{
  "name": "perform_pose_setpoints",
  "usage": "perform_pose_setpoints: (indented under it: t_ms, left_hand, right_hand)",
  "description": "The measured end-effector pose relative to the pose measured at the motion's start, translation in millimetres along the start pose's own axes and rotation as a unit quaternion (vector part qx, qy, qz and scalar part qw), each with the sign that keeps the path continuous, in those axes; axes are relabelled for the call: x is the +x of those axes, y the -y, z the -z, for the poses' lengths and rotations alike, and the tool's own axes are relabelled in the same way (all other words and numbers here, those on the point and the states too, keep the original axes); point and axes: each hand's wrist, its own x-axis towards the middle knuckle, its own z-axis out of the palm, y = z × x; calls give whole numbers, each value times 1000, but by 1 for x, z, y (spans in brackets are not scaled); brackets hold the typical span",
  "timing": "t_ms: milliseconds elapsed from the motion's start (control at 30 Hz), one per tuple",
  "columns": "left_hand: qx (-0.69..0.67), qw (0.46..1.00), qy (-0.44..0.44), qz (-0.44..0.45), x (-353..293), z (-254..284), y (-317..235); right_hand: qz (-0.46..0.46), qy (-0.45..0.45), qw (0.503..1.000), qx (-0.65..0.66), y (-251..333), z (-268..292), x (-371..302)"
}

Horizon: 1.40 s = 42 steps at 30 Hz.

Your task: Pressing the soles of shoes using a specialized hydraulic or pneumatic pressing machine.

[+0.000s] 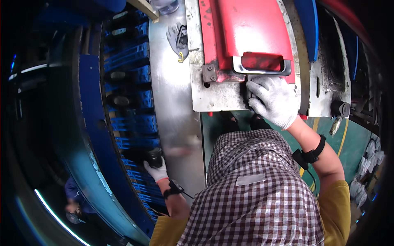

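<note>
My left hand [156, 169], in a white glove, is closed round a dark, shiny item that looks like a black shoe [154, 156]. It is at the edge of the blue rack conveyor [148, 92]. My right hand [271, 100], also gloved in white, is at the front of the red-hooded machine [254, 24], just below the opening with the metal rim [262, 73]. Its fingers are bent over a dark object [248, 92] on the pale metal plate [221, 98]. Most of that object is hidden under the glove.
Several dark shoes [120, 100] lie on the conveyor's blue slats. A steel ledge [172, 119] runs between conveyor and machine, with a grey glove [176, 39] on it. At the right is a second machine plate [324, 94]. Another person [76, 205] is at the lower left.
</note>
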Motion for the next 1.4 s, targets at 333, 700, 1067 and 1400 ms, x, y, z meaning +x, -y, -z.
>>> perform_pose_setpoints:
  t_ms: [333,700,1067,1400]
  left_hand:
    - [167,896,388,138,-119,-212,82]
    - [496,541,668,-124,-344,-420,188]
    - [420,529,690,-260,-424,-517,189]
    - [361,443,743,-348,-489,-554,244]
  right_hand:
    - [85,-59,945,312,0,31,-13]
    - [-260,-174,687,657,-27,134,-61]
    - [-490,-195,848,56,-219,158,-62]
    - [-533,-140,833,-50,-260,112,-47]
